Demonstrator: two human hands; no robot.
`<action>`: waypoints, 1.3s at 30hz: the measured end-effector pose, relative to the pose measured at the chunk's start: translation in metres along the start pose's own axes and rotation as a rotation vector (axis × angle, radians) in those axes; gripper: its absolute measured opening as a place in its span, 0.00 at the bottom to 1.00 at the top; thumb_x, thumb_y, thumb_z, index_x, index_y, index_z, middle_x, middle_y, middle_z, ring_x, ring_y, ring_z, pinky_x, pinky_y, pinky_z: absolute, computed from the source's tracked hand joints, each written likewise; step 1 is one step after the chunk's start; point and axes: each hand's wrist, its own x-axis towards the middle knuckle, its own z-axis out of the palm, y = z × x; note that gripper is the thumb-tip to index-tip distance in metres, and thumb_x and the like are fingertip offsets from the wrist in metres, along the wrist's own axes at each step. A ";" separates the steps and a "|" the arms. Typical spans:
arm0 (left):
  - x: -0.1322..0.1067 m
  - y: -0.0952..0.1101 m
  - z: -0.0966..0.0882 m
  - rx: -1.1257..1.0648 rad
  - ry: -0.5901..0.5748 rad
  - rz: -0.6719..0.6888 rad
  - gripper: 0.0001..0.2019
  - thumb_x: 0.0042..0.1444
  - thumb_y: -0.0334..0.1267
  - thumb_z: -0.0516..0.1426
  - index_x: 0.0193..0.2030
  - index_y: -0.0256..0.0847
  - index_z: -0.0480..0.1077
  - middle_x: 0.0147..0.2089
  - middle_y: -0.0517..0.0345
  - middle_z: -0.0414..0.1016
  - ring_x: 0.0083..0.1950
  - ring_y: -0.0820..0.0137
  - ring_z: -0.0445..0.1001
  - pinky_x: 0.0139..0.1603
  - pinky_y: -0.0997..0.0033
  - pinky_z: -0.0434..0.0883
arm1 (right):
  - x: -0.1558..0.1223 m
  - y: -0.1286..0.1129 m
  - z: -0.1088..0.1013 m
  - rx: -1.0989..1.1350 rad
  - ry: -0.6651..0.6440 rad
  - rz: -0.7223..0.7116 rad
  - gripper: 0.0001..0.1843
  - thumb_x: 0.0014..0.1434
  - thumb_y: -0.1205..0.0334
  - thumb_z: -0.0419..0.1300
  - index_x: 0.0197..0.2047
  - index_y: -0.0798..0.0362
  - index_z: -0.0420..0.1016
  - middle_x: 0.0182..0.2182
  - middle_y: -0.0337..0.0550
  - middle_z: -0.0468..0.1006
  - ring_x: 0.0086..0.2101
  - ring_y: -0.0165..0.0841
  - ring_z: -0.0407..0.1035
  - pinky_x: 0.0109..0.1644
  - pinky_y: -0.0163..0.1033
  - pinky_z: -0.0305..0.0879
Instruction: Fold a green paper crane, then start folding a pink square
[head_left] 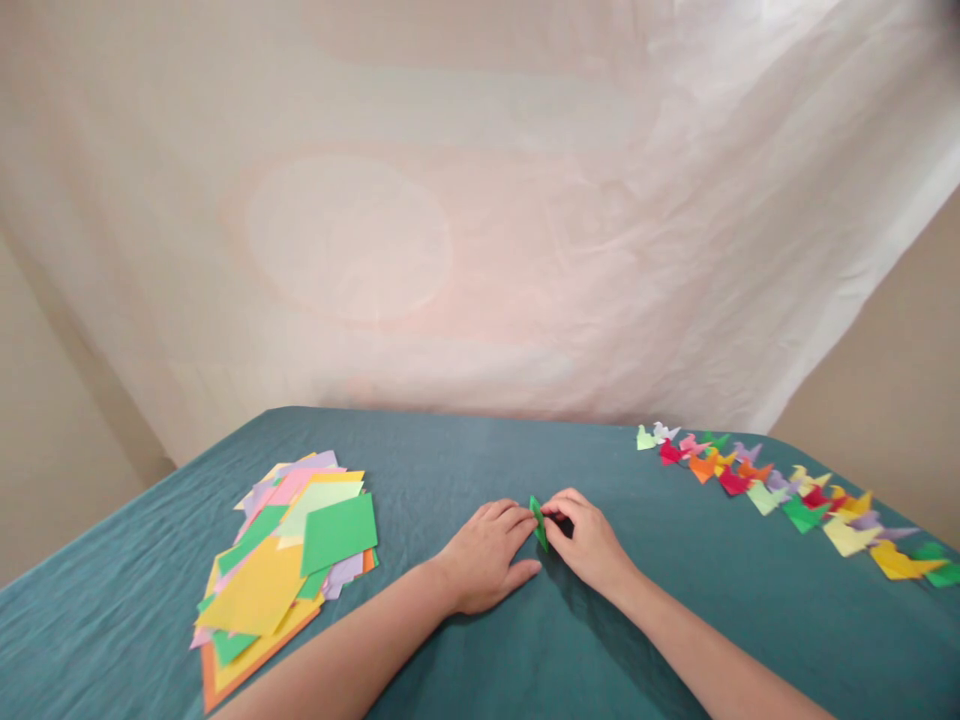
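Green folded paper (539, 524), pinched in my right hand (590, 541) beside my flat, unclenched left hand (486, 553), might crease crookedly if that pinch slips.

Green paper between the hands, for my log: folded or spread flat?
Folded: the green paper is a small, pointed piece, unlike the flat green sheet.

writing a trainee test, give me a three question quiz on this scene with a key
1. True or false: the paper pile lies to the left of the left hand.
2. The folded piece between the left hand and the right hand is: a) red, b) green, c) white.
3. Fill the gap: the folded paper birds are on the ____ side of the table.

Key: 1 true; 2 b; 3 right.
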 end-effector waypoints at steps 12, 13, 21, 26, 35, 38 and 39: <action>0.002 -0.005 0.001 -0.041 -0.014 -0.011 0.21 0.60 0.47 0.48 0.58 0.41 0.58 0.60 0.52 0.60 0.62 0.61 0.54 0.62 0.58 0.53 | 0.005 0.002 0.007 -0.158 0.025 0.080 0.06 0.54 0.63 0.54 0.27 0.52 0.71 0.29 0.41 0.71 0.33 0.33 0.66 0.39 0.37 0.62; 0.002 -0.006 0.001 -0.043 -0.017 -0.008 0.22 0.60 0.47 0.48 0.58 0.41 0.58 0.61 0.52 0.59 0.63 0.61 0.53 0.62 0.58 0.53 | 0.005 0.002 0.007 -0.166 0.027 0.083 0.06 0.53 0.63 0.55 0.27 0.52 0.71 0.29 0.41 0.71 0.33 0.33 0.66 0.39 0.37 0.61; 0.003 -0.006 0.003 -0.064 0.004 -0.002 0.22 0.61 0.47 0.47 0.58 0.40 0.57 0.60 0.52 0.60 0.62 0.60 0.55 0.62 0.57 0.53 | 0.003 0.000 0.007 -0.210 0.060 0.045 0.04 0.53 0.65 0.54 0.29 0.52 0.69 0.31 0.41 0.69 0.34 0.33 0.66 0.39 0.36 0.61; 0.005 -0.008 0.004 -0.061 0.010 -0.006 0.22 0.62 0.47 0.46 0.60 0.41 0.56 0.60 0.53 0.61 0.61 0.61 0.56 0.62 0.58 0.53 | 0.002 0.002 0.009 -0.221 0.066 0.030 0.03 0.53 0.65 0.55 0.29 0.52 0.69 0.31 0.41 0.69 0.33 0.33 0.66 0.39 0.36 0.62; 0.006 -0.009 0.005 -0.070 0.039 -0.006 0.19 0.62 0.46 0.46 0.57 0.41 0.60 0.58 0.53 0.62 0.61 0.61 0.55 0.61 0.56 0.54 | 0.001 0.003 0.009 -0.233 0.074 0.024 0.03 0.53 0.64 0.55 0.29 0.52 0.69 0.30 0.41 0.69 0.33 0.34 0.66 0.39 0.37 0.62; 0.005 -0.007 0.004 -0.070 0.057 -0.001 0.18 0.61 0.45 0.47 0.54 0.40 0.62 0.57 0.53 0.64 0.60 0.61 0.56 0.61 0.57 0.54 | 0.002 0.003 0.009 -0.226 0.074 0.019 0.03 0.53 0.64 0.55 0.29 0.52 0.69 0.30 0.41 0.69 0.33 0.34 0.66 0.39 0.37 0.62; 0.005 -0.007 0.004 -0.069 0.061 0.002 0.17 0.61 0.45 0.47 0.54 0.40 0.62 0.56 0.53 0.65 0.60 0.61 0.56 0.61 0.58 0.55 | 0.002 0.003 0.009 -0.223 0.075 0.017 0.03 0.53 0.64 0.55 0.29 0.52 0.69 0.30 0.41 0.70 0.33 0.34 0.66 0.39 0.37 0.62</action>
